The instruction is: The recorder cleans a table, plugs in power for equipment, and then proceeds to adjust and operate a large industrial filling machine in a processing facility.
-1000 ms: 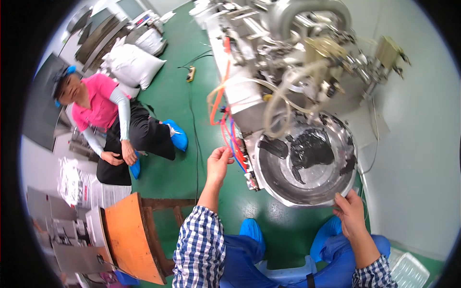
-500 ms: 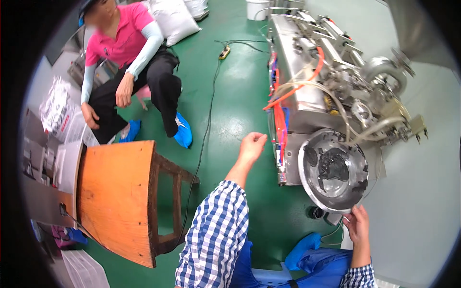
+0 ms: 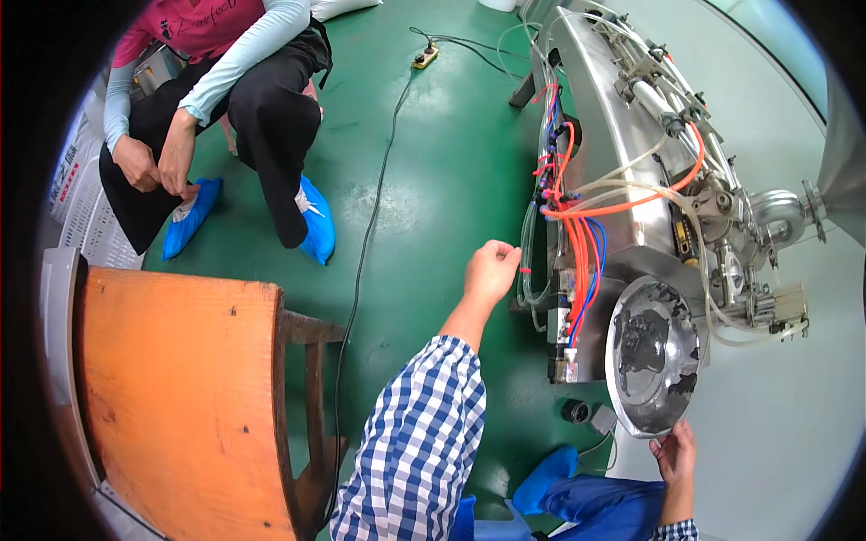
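Note:
My right hand point(image 3: 675, 453) grips the near rim of a wide metal bowl point(image 3: 622, 397), thumb and fingers at its edge. Patches of dark grey paste point(image 3: 646, 341) cling to the inside of the bowl, which is tilted beside the steel machine. My left hand point(image 3: 492, 270) hangs in the air over the green floor, left of the machine's tubes. Its fingers are curled together in a pinch; whatever they may hold is hidden or too small to make out.
The steel machine point(image 3: 622, 135) has orange and blue tubes point(image 3: 582, 261) along its side. A wooden stool point(image 3: 185, 388) stands at left, a black cable point(image 3: 374, 207) crossing the floor beside it. Another person point(image 3: 271, 99) sits at far left. A small black round part point(image 3: 575, 411) lies below the bowl.
The view has shifted. The bowl looks narrower and more steeply tilted, with my right hand still on its rim. My left hand stays pinched. The other person's hands have come together.

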Tool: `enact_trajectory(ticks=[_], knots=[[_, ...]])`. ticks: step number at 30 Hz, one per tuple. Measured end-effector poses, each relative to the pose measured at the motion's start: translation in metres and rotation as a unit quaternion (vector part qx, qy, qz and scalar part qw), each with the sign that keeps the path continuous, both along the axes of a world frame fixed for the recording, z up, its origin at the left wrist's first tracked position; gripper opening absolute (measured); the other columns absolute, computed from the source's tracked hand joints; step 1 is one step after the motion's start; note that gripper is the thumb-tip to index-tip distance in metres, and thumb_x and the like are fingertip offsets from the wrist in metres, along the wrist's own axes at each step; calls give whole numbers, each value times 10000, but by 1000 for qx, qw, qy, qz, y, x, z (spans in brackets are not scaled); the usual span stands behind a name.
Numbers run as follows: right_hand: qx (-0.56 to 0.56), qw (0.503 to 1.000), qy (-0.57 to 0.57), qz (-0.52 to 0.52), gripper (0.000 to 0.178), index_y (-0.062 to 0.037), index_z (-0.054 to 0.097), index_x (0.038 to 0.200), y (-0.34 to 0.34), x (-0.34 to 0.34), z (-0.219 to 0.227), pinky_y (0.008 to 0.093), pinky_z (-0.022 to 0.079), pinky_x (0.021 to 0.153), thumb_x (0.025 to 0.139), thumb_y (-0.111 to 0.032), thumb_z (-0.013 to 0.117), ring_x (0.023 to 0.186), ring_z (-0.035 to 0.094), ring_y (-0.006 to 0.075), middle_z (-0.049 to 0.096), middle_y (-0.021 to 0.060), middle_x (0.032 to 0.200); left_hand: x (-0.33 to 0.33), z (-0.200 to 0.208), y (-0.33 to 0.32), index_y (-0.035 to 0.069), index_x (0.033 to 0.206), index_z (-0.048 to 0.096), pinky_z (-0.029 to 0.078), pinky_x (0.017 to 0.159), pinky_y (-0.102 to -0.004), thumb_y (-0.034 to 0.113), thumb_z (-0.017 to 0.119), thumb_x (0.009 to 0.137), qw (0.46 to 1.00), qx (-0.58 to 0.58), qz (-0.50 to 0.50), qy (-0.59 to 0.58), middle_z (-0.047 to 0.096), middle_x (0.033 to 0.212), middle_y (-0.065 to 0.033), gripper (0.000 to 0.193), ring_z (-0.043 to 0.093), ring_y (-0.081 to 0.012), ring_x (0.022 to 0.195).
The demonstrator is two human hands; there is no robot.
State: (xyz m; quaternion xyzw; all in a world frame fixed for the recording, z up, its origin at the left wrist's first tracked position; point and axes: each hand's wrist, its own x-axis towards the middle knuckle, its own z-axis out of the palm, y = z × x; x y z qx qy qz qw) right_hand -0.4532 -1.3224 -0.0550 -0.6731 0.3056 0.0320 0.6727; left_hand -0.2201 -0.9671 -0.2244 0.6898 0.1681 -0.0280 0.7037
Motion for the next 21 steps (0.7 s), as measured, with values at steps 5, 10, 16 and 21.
enact_trajectory(ticks=[5,10,16,21], knots=[[-2,1000,21,3,196,-152,516,991,-6,-5,8,272,487,621,855,-289,547,794,565,111,589,-23,917,-12,8,-16,20,897,587,462,589,-253,213,596,829,998,-69,0,7,604,752,-30,205,549,-102,646],[6,999,33,-2,191,-157,511,1011,-11,-3,9,284,482,652,861,-273,528,810,566,121,583,-21,943,-17,31,-10,33,936,600,478,715,-314,261,615,799,999,3,-36,-16,654,848,-96,267,619,-195,784],[4,999,33,11,224,-156,510,1042,-16,2,4,284,488,651,864,-291,525,823,565,123,581,-16,956,-19,46,-1,14,1016,577,466,763,-295,231,655,772,986,-42,-159,-22,626,940,-109,335,592,-169,864],[-1,999,33,9,236,-153,509,1051,-14,1,4,283,490,655,863,-294,528,834,567,123,582,-11,967,-22,47,-8,25,1036,577,473,762,-322,262,681,732,982,-34,-183,-18,619,928,-111,399,599,-212,856]])
